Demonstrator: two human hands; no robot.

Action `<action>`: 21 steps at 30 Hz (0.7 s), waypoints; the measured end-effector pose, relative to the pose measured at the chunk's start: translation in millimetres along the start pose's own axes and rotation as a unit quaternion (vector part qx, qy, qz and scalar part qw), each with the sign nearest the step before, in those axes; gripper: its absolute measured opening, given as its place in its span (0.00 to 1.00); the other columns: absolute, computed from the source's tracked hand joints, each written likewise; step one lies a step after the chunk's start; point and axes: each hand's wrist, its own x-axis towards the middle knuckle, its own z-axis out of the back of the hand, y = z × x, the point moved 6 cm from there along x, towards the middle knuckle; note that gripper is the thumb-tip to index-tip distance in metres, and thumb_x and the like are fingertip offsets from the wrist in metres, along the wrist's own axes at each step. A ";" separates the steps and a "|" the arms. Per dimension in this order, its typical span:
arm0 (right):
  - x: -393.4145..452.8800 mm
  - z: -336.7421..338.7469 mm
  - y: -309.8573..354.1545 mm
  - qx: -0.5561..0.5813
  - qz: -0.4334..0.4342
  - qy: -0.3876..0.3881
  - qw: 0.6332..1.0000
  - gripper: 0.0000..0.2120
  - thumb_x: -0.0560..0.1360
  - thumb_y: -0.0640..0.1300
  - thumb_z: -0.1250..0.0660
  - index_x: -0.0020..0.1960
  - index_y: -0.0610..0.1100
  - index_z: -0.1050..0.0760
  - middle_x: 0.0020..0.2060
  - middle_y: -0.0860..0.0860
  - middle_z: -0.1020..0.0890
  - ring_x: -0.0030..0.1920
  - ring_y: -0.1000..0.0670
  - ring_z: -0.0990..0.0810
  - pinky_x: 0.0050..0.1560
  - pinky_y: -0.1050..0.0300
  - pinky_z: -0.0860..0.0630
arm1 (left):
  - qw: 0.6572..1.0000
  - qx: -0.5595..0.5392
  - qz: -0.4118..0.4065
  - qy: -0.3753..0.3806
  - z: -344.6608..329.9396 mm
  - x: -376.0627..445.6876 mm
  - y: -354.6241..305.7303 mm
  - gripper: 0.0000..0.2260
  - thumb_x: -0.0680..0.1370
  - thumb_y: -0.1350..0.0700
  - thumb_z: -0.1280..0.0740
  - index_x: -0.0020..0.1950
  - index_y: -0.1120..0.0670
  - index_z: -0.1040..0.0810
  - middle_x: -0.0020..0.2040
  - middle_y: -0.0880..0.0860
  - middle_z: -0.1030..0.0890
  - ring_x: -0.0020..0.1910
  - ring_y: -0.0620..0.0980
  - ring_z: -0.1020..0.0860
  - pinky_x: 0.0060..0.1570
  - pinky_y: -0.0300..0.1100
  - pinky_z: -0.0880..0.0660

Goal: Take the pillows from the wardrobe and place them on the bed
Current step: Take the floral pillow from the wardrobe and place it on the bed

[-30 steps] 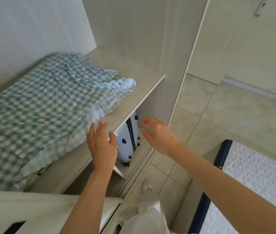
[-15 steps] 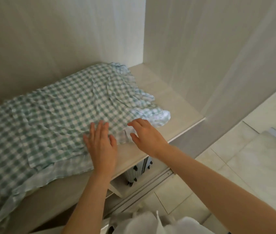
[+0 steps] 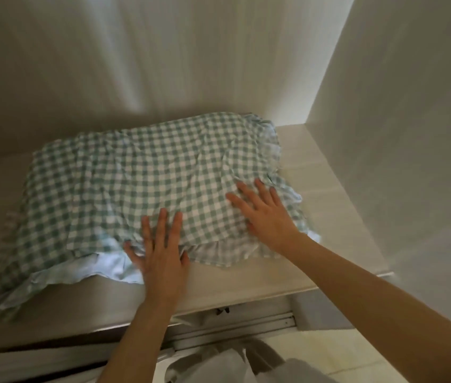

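A green-and-white checked pillow with a frilled edge lies flat on the wardrobe shelf, filling most of its width. My left hand rests palm down on the pillow's near edge, fingers spread. My right hand lies flat on the pillow's near right corner, fingers apart too. Neither hand has closed around the fabric. Whether another pillow lies underneath is hidden.
The wardrobe's back wall and right side panel enclose the shelf. A sliding-door rail runs below the shelf front. Pale tiled floor shows at bottom right, and light clothing at the bottom edge.
My view has swung left and up from the floor to face the shelf. Both hands have moved forward from the shelf edge onto the pillow and now press flat on it.
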 end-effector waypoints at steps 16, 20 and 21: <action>15.2 13.1 -8.3 -0.035 0.014 -0.114 0.993 0.19 0.64 0.42 0.24 0.55 0.44 0.21 0.54 0.47 0.18 0.55 0.35 0.22 0.52 0.37 0.25 | 0.995 0.085 -0.050 -0.008 0.4 30.1 -8.7 0.45 0.66 0.56 0.21 0.78 0.55 0.40 0.79 0.55 0.39 0.78 0.59 0.43 0.72 0.67 0.45; 11.5 27.2 -4.0 -0.010 0.025 -0.166 0.986 0.12 0.66 0.36 0.26 0.49 0.42 0.21 0.44 0.46 0.18 0.47 0.37 0.21 0.48 0.39 0.23 | 0.994 0.096 -0.044 0.006 4.9 27.6 -10.6 0.43 0.68 0.54 0.22 0.79 0.54 0.40 0.79 0.55 0.39 0.78 0.59 0.43 0.71 0.67 0.44; 9.2 31.2 -3.6 -0.005 0.030 -0.179 0.983 0.12 0.66 0.35 0.26 0.48 0.42 0.21 0.42 0.47 0.18 0.45 0.38 0.21 0.46 0.41 0.23 | 0.994 0.097 -0.044 0.003 7.1 26.3 -10.7 0.43 0.68 0.54 0.22 0.79 0.54 0.40 0.79 0.55 0.39 0.78 0.59 0.42 0.71 0.67 0.43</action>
